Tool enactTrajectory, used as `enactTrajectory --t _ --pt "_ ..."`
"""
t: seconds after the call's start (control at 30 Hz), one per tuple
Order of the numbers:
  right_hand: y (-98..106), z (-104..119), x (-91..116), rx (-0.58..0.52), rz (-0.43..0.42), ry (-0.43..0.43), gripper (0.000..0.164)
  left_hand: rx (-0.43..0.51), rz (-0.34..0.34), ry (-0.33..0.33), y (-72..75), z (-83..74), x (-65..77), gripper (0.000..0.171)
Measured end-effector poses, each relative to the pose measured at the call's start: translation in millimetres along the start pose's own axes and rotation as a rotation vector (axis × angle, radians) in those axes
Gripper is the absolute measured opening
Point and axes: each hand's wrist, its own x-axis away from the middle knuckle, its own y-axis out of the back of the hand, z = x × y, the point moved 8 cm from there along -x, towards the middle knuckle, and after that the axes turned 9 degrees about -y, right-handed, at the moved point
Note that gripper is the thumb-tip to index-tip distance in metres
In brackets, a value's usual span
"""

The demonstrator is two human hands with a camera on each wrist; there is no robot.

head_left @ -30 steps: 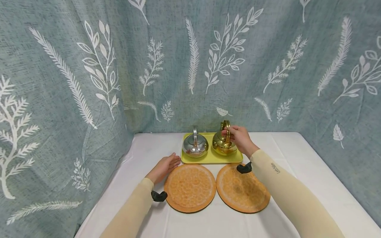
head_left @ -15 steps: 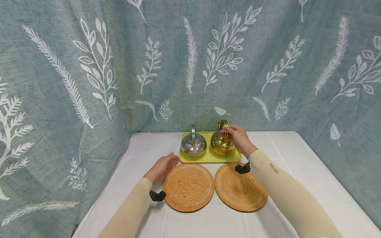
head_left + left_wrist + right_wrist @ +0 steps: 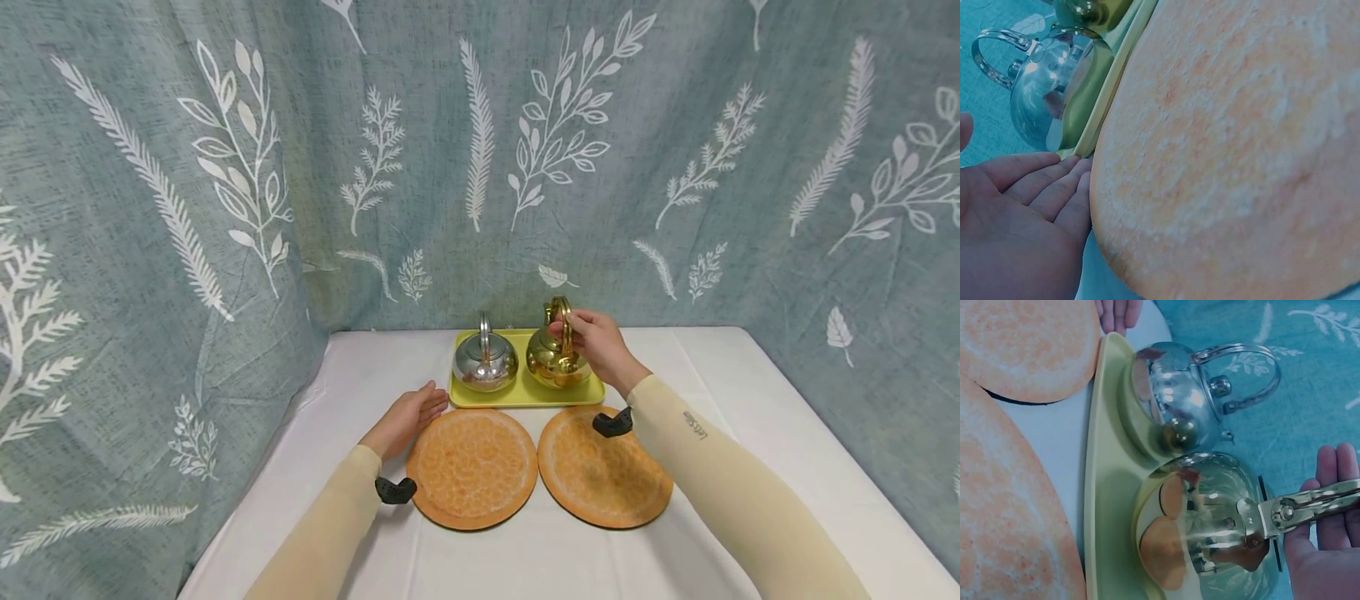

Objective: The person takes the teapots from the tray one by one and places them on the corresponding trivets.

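Observation:
In the head view, a shiny gold kettle [image 3: 553, 358] is at the right end of a yellow tray [image 3: 525, 397]. My right hand [image 3: 597, 340] grips its upright arched handle; the right wrist view shows the fingers [image 3: 1335, 464] passing behind the handle bars. A silver kettle [image 3: 486, 364] sits to the left on the same tray, its handle standing up. My left hand [image 3: 405, 418] is open, palm facing inward, with fingertips right at the tray's front left corner and beside a round mat. The left wrist view shows those fingers [image 3: 1044, 187] straight and holding nothing.
Two round orange mats with a mottled surface, a left mat [image 3: 474, 471] and a right mat [image 3: 606, 467], lie side by side in front of the tray. Under everything is a white tablecloth [image 3: 495, 567]. Behind the tray hangs a blue-green leaf-patterned curtain [image 3: 442, 167].
The head view has shifted slightly, carrying the whole scene a little left and up. My right hand keeps its grip on the gold kettle's handle, and the left hand stays by the tray corner.

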Motion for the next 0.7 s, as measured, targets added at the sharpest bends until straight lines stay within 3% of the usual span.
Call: enactTrajectory --t 0.7 --pt "10.9 3.6 17.8 0.027 0.019 0.019 0.046 -0.004 -0.004 -0.014 3.2 -1.5 2.6 0.079"
